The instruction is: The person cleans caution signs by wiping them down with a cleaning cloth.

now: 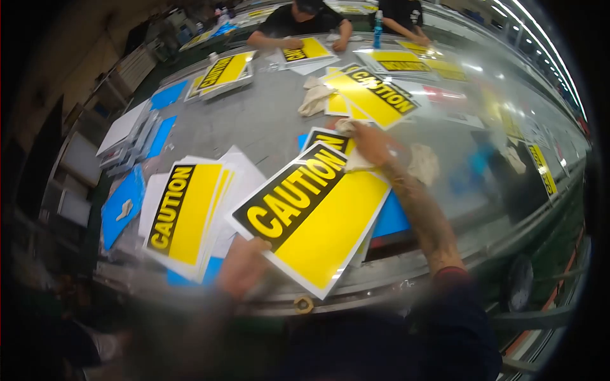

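A yellow and black CAUTION sign point(321, 219) is tilted in front of me, over the near edge of the table. My left hand point(244, 263) is closed on its lower left edge, with the thumb on the face; the hand is somewhat blurred. My right hand point(372, 145) is closed around a pale cloth rag point(358, 162) at the sign's upper right edge. Behind that hand, a second CAUTION sign point(327, 136) is partly covered by the first. To the left lies a fanned stack of CAUTION signs point(190, 213) on white sheets.
Blue sheets point(124, 206) and a pile of pale panels point(124, 136) lie at the left. More signs point(375, 95) and a crumpled rag point(314, 98) are farther back. Across the grey table point(254, 127), a co-worker point(302, 22) handles a sign beside a blue bottle point(378, 30).
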### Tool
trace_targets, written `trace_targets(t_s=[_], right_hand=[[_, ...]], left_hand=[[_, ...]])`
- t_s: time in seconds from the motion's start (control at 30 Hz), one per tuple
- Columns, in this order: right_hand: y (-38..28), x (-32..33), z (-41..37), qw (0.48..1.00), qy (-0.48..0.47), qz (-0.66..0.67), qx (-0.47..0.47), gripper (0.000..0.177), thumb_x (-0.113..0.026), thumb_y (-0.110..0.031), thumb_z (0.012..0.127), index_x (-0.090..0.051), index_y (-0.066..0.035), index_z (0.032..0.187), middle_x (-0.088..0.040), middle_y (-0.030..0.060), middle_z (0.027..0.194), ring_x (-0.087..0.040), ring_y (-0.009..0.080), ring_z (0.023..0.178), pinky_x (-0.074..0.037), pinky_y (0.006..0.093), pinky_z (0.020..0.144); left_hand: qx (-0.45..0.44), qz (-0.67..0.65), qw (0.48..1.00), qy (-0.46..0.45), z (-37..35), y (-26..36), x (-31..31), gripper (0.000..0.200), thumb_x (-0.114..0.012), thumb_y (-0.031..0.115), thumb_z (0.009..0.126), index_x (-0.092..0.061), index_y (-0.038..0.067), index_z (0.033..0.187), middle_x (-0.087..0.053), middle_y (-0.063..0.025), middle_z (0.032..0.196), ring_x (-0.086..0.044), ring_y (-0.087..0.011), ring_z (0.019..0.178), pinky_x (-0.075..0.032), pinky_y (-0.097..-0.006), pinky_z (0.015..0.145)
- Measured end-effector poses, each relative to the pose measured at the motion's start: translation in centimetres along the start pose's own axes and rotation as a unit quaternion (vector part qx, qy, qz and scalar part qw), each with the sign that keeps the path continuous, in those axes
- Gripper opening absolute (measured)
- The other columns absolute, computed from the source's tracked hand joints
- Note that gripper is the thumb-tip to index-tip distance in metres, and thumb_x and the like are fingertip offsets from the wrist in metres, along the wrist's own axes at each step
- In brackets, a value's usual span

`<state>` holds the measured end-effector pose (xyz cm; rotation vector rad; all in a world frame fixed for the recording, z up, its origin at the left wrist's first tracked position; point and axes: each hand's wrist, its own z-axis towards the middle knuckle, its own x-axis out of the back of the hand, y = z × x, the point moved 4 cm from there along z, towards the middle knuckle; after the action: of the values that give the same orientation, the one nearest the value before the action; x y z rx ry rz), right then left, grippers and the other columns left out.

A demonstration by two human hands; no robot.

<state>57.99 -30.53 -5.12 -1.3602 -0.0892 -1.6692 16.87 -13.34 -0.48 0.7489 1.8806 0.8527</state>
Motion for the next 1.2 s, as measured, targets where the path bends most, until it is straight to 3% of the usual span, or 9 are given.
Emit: trace_targets(t_s=[0.07,0.17,0.23,0.3,0.33,0.4,0.57,0.9,1.2], right_hand=[[-0.3,0.6,1.1,0.983,0.136,0.104,0.060,0.036,-0.060,-0.016,0.102,-0.066,-0.006,0.137,-0.079,0.0212,0.107,-0.073,0.0467,0.099,-0.058,0.0519,0.089],[-8.7,3.5,-0.9,0.968,0.104,0.218,0.063,0.040,-0.063,-0.013,0.100,-0.065,-0.008,0.139,-0.077,0.0209,0.110,-0.074,0.0434,0.099,-0.059,0.0496,0.086],[-15.3,2.2,-5.0,0.955,0.015,0.221,0.197,0.059,-0.068,-0.006,0.094,-0.057,-0.011,0.152,-0.073,0.0173,0.123,-0.071,0.0397,0.102,-0.058,0.0479,0.088],[-22.0,1.0,-11.3,0.910,-0.074,0.271,0.305,0.059,-0.067,-0.007,0.097,-0.057,-0.018,0.154,-0.060,0.0141,0.153,-0.063,0.0326,0.135,-0.053,0.0426,0.110],[-24.2,-0.1,-13.6,0.881,-0.157,0.259,0.363,0.065,-0.072,-0.007,0.093,-0.056,-0.016,0.155,-0.051,0.0136,0.164,-0.047,0.0325,0.154,-0.038,0.0445,0.127],[-25.1,-1.4,-15.4,0.876,-0.162,0.216,0.400,0.062,-0.072,-0.010,0.094,-0.057,-0.017,0.154,-0.052,0.0130,0.163,-0.044,0.0313,0.156,-0.036,0.0470,0.129],[-15.8,-4.9,-10.0,0.935,-0.119,0.104,0.318,0.043,-0.051,-0.010,0.105,-0.064,-0.010,0.146,-0.061,0.0152,0.155,-0.050,0.0352,0.151,-0.036,0.0465,0.127],[-3.5,0.5,-3.7,0.979,-0.067,0.062,0.181,0.041,-0.051,-0.001,0.104,-0.068,-0.006,0.141,-0.062,0.0186,0.153,-0.052,0.0371,0.149,-0.041,0.0440,0.124],[-1.0,-1.1,-3.0,0.981,-0.070,0.121,0.137,0.038,-0.048,-0.001,0.110,-0.061,0.005,0.146,-0.063,0.0228,0.151,-0.058,0.0355,0.143,-0.044,0.0422,0.120]], left_hand=[[-0.008,-0.015,1.000,0.001,-0.1,-0.2,1.6,0.065,-0.061,-0.003,0.091,-0.047,0.003,0.154,-0.063,-0.0145,0.149,-0.063,-0.0311,0.137,-0.057,-0.0530,0.110],[0.025,-0.072,0.997,-0.003,1.3,-1.9,1.5,0.065,-0.064,-0.003,0.090,-0.051,0.005,0.153,-0.063,-0.0101,0.149,-0.062,-0.0276,0.136,-0.052,-0.0507,0.113],[0.019,-0.057,0.998,-0.020,2.2,-3.1,1.2,0.066,-0.064,-0.003,0.090,-0.050,0.006,0.153,-0.063,-0.0105,0.149,-0.062,-0.0279,0.135,-0.052,-0.0505,0.114],[0.007,-0.048,0.998,-0.049,2.8,-3.3,0.2,0.068,-0.066,-0.004,0.089,-0.049,0.006,0.155,-0.060,-0.0113,0.150,-0.062,-0.0286,0.136,-0.051,-0.0500,0.116],[0.076,-0.074,0.994,0.004,3.2,-4.3,1.8,0.069,-0.067,-0.005,0.091,-0.046,0.006,0.156,-0.058,-0.0120,0.151,-0.060,-0.0288,0.138,-0.050,-0.0501,0.118],[0.047,-0.046,0.998,0.024,3.1,-4.7,2.2,0.069,-0.065,-0.008,0.092,-0.044,0.004,0.157,-0.059,-0.0134,0.151,-0.060,-0.0302,0.140,-0.051,-0.0508,0.118],[0.029,0.025,0.999,0.005,0.1,-3.9,0.3,0.064,-0.056,-0.010,0.091,-0.046,0.001,0.154,-0.062,-0.0142,0.149,-0.059,-0.0280,0.140,-0.048,-0.0423,0.119],[-0.038,0.060,0.996,0.051,-5.9,2.5,0.8,0.069,-0.064,-0.008,0.091,-0.043,0.001,0.155,-0.061,-0.0153,0.149,-0.063,-0.0293,0.137,-0.057,-0.0474,0.110],[-0.253,-0.020,0.935,0.249,-10.9,9.9,20.2,0.052,-0.053,-0.006,0.099,-0.052,0.001,0.150,-0.064,-0.0133,0.148,-0.067,-0.0271,0.131,-0.058,-0.0487,0.110]])
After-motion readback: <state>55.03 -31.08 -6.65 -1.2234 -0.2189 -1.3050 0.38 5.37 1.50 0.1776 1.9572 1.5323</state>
